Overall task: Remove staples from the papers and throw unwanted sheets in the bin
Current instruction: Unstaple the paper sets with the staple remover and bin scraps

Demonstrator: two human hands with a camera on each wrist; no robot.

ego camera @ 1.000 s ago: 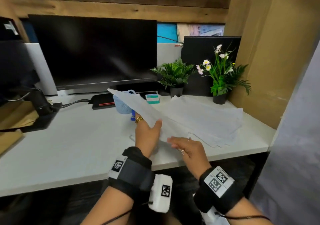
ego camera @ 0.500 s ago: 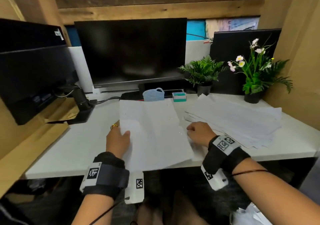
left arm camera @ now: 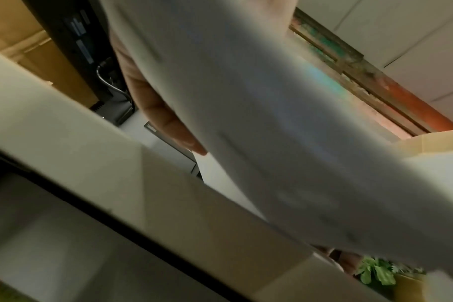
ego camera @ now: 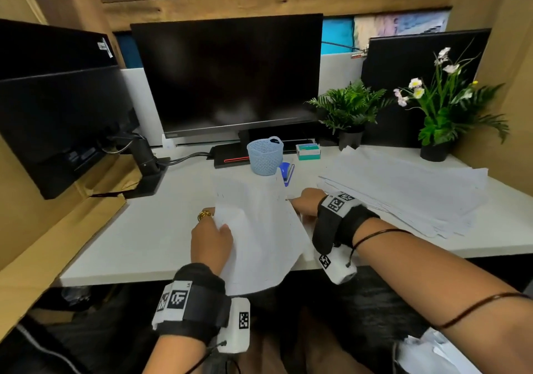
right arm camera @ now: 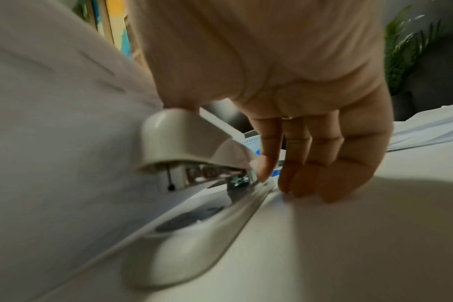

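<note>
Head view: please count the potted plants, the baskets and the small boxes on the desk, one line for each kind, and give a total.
Plants: 2, fern and flower plant
Basket: 1
Box: 1
Total: 4

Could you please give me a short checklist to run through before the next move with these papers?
1. Left hand holds the papers by their left edge: ok.
2. Right hand has reached the white stapler-like tool; fingers touch its front end: ok.
3. Firm grip on the tool: cannot tell.
4. Staple position on the papers: cannot tell, too blurred.
5. Bin within sight: not ok, none shows.
6. Paper stack lies to the right, away from the held papers: ok.
</note>
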